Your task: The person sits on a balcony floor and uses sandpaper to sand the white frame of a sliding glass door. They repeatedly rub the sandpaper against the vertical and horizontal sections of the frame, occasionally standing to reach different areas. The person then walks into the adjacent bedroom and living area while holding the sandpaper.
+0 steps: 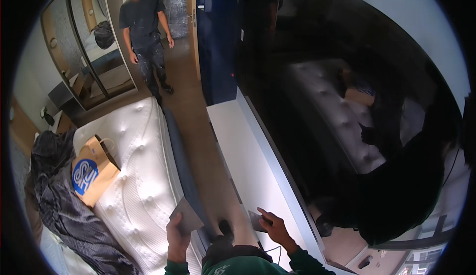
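Observation:
Low in the picture, my left hand (176,239) is closed on a flat grey rectangular plate (187,216), held by its lower left edge beside the mattress. To the right, my right hand (278,231) grips a smaller, dark grey flat piece (255,221) above a long white low cabinet (243,151). Fingers partly cover this piece, and I cannot make out its exact kind. The two hands are apart, with my body and a dark shoe (225,227) between and below them.
A white tufted mattress (144,151) fills the left, bearing a brown paper bag (101,178) and a dark grey blanket (64,210). On the right hangs a large glossy black screen (317,141). A person (145,20) stands at the far end near a dark blue cabinet (218,57).

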Action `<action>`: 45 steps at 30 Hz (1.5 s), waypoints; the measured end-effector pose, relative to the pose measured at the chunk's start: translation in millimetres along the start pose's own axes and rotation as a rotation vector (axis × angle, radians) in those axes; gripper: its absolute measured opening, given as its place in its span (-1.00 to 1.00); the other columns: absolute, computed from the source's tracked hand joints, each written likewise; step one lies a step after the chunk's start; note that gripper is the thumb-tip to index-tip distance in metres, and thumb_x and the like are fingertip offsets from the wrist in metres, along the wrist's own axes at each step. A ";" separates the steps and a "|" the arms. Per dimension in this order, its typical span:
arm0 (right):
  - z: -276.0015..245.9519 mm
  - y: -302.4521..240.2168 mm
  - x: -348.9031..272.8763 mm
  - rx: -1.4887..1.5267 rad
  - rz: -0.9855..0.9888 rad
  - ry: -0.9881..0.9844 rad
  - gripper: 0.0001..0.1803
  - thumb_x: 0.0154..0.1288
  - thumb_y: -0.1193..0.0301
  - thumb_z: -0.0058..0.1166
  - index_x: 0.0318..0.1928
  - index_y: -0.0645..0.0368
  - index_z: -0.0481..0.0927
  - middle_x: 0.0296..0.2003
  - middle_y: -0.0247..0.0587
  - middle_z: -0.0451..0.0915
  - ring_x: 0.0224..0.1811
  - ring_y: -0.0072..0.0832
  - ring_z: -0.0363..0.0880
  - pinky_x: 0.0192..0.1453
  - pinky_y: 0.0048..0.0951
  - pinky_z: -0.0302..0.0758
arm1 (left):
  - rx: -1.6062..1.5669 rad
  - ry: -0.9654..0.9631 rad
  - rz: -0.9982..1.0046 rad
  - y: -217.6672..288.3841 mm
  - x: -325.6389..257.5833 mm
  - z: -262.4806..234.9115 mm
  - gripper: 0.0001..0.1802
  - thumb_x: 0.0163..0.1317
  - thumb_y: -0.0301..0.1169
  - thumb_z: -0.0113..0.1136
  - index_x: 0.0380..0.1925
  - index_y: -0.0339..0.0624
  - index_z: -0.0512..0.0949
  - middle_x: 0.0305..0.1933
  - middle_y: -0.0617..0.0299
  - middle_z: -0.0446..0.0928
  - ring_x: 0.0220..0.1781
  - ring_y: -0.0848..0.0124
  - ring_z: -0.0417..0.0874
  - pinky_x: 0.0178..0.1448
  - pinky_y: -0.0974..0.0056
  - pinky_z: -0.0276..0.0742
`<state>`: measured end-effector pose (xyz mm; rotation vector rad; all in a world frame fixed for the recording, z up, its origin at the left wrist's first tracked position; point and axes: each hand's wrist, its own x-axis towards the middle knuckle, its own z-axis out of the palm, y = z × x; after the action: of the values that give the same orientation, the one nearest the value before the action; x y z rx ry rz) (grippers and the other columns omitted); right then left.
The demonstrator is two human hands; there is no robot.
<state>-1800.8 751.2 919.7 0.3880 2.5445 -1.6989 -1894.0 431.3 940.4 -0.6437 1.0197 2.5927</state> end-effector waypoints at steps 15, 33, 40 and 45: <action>62.8 -35.5 370.6 -0.095 -0.081 0.075 -0.53 0.38 0.39 0.14 0.29 0.03 0.50 -0.14 -0.05 0.66 -0.09 -0.29 0.66 0.04 -0.34 0.57 | -0.017 0.030 0.038 186.3 295.4 94.2 -0.58 0.31 -0.35 0.18 0.14 -0.26 0.47 0.04 0.15 0.59 0.10 0.21 0.60 0.25 0.05 0.47; 234.9 -291.8 894.8 -0.070 -0.417 -0.487 -0.38 0.44 0.33 0.04 0.45 0.08 0.25 -0.01 0.06 0.59 0.03 -0.19 0.60 0.16 -0.31 0.46 | 0.036 0.367 0.296 371.8 595.4 138.1 -0.43 0.31 -0.25 0.27 0.28 -0.20 0.43 0.11 0.17 0.54 0.14 0.31 0.52 0.26 0.18 0.48; 241.9 -371.4 1039.0 0.150 -0.429 -0.028 -0.06 0.39 0.44 0.07 0.57 0.08 -0.25 -0.11 -0.09 0.59 -0.11 -0.40 0.57 0.06 -0.36 0.48 | -0.221 0.179 0.188 463.8 748.5 183.0 -0.47 0.20 -0.31 0.34 0.14 -0.26 0.48 0.07 0.10 0.57 0.10 0.21 0.58 0.25 0.09 0.52; 194.8 -490.8 1153.1 0.572 -0.778 0.285 0.02 0.37 0.51 -0.03 0.52 0.24 -0.52 0.01 -0.07 0.51 -0.02 -0.40 0.49 0.18 -0.34 0.39 | -0.179 0.357 0.199 510.6 860.3 212.0 -0.51 0.21 -0.35 0.30 0.15 -0.20 0.50 0.08 0.10 0.58 0.08 0.19 0.58 0.17 0.01 0.53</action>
<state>-3050.6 597.9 1071.2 -0.4608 2.5080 -2.8282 -2907.9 297.6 940.5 -1.1359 1.0008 2.8298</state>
